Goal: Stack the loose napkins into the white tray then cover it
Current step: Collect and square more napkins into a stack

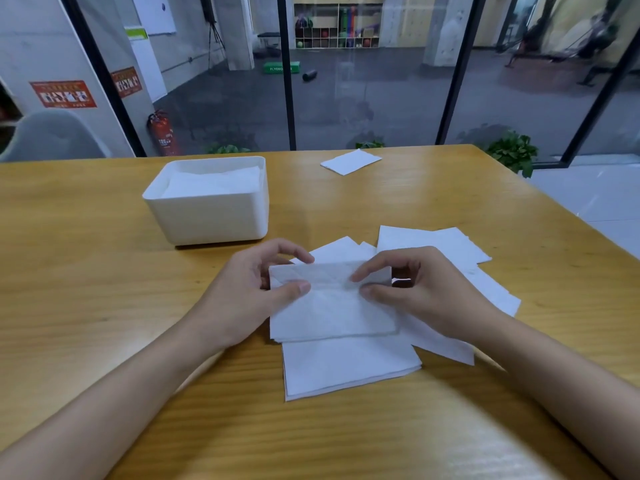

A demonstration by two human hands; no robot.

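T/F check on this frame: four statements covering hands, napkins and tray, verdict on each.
1. The left hand and right hand both pinch one napkin. True.
2. The white tray is empty. False: stacked napkins lie in it.
3. A lone napkin lies near the far edge of the table. True.
4. A lid covers the white tray. False: it stands open, with no lid on it.

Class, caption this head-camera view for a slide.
Left hand and right hand pinch a napkin over the loose pile, white tray nearby.
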